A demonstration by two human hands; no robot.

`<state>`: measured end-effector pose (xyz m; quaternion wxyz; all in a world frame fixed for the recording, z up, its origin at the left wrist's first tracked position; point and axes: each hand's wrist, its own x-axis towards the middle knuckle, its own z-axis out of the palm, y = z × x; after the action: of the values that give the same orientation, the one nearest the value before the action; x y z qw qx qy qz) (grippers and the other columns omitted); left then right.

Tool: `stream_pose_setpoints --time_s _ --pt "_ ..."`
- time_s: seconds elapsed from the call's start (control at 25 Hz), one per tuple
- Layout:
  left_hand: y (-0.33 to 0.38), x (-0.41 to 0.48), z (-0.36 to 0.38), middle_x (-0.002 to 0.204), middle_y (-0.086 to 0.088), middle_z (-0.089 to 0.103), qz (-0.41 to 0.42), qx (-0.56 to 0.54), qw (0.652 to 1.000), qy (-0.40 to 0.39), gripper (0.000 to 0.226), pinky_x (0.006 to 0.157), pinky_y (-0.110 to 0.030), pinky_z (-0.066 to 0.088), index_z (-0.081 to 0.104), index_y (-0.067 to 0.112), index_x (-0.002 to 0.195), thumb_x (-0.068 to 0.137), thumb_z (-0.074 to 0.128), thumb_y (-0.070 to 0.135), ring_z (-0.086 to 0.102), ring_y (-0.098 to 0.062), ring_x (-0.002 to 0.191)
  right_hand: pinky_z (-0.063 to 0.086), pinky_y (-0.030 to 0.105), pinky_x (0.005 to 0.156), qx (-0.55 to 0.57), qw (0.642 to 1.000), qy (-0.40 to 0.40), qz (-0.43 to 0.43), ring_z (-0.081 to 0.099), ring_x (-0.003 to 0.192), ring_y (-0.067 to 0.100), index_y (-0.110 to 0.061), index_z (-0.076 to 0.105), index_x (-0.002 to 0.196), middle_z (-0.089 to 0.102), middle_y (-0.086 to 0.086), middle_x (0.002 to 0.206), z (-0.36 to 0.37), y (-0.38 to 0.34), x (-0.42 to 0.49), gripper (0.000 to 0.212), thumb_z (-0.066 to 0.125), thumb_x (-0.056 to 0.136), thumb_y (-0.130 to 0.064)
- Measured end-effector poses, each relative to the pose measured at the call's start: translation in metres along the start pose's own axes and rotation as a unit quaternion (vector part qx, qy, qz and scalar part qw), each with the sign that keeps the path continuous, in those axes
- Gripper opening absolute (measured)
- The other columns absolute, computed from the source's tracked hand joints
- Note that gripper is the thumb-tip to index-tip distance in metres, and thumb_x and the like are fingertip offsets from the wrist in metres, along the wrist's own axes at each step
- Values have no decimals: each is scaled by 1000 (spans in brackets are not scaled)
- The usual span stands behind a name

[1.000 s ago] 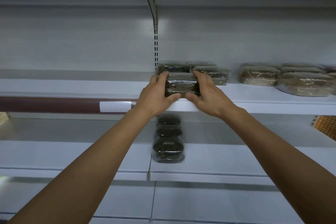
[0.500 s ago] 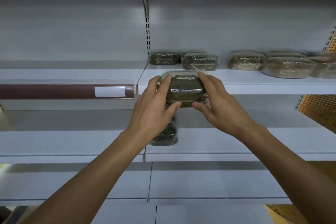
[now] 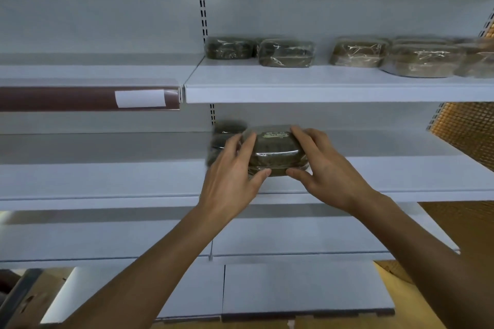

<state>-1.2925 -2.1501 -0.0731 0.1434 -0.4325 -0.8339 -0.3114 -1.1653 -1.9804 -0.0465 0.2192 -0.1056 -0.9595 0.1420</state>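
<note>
Over the middle shelf [image 3: 107, 179], your fingers [image 3: 248, 144] curl round both ends of a film-wrapped food pack [image 3: 275, 153]. Your left hand [image 3: 230, 176] and right hand [image 3: 326, 171] clasp it, thumbs at its near edge. It sits just beside the dark stack [image 3: 227, 128], so you seem to be placing it: set it flat, then release. Its label [image 3: 275, 135] is too blurred to read, and the white tag [image 3: 140, 98] on the upper rail looks blank.
</note>
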Motion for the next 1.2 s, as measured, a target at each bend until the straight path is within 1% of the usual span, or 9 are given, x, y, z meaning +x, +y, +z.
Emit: stream_pose_setpoints --time_s 0.12,0.2,0.32,0.44,0.68,0.76,0.88,1.04,1.2 --pt "-6 0 26 155 -1 30 -15 -2 1000 -24 79 103 -37 47 22 25 155 91 65 42 43 -21 134 49 35 95 11 1000 -17 21 48 125 22 -31 15 152 25 1 152 25 21 0 79 66 91 -34" --pt "-12 3 46 156 0 30 -25 -8 999 -36 78 103 -38 47 24 24 155 91 66 39 43 -21 133 49 34 95 19 999 -24 26 46 126 21 -29 15 153 26 1 151 43 37 1 80 66 91 -32" --pt "-19 7 77 157 2 27 -54 -20 996 -65 78 102 -41 48 23 24 155 92 66 39 45 -23 132 51 39 96 28 998 -43 41 43 130 22 -27 15 154 24 3 153 66 63 2 82 67 91 -29" --pt "-19 11 106 159 2 23 -78 -17 992 -95 76 103 -38 46 20 24 157 95 62 39 46 -23 131 52 41 96 28 996 -63 54 43 131 24 -24 15 155 23 5 155 86 90 6 83 68 91 -27" --pt "-21 15 151 162 -2 16 -109 5 987 -122 75 106 -38 43 16 23 157 97 59 36 36 -23 140 53 50 93 23 994 -86 65 41 132 28 -25 17 154 28 7 154 125 136 11 84 69 89 -28" --pt "-23 19 164 163 -4 14 -105 25 987 -116 74 105 -40 45 14 23 157 98 57 35 33 -25 143 54 50 90 15 995 -74 65 44 129 30 -25 18 154 34 9 151 133 144 15 83 69 89 -29" --pt "-27 32 179 162 -8 13 -101 40 989 -101 73 98 -41 50 12 22 157 99 55 34 39 -27 139 53 48 90 13 995 -55 80 46 126 30 -28 17 155 39 11 146 143 153 25 80 65 91 -31" --pt "-33 50 200 157 -10 21 -122 11 990 -73 74 97 -41 50 13 23 157 98 58 29 45 -29 132 48 47 96 35 994 -44 98 42 127 31 -30 16 156 40 12 147 150 165 46 80 64 92 -29" --pt "-42 63 217 157 -13 21 -132 -15 990 -46 78 96 -45 52 9 26 157 97 58 26 44 -32 133 45 46 94 38 994 -48 88 40 125 31 -32 15 156 44 10 144 157 176 69 79 63 93 -29"
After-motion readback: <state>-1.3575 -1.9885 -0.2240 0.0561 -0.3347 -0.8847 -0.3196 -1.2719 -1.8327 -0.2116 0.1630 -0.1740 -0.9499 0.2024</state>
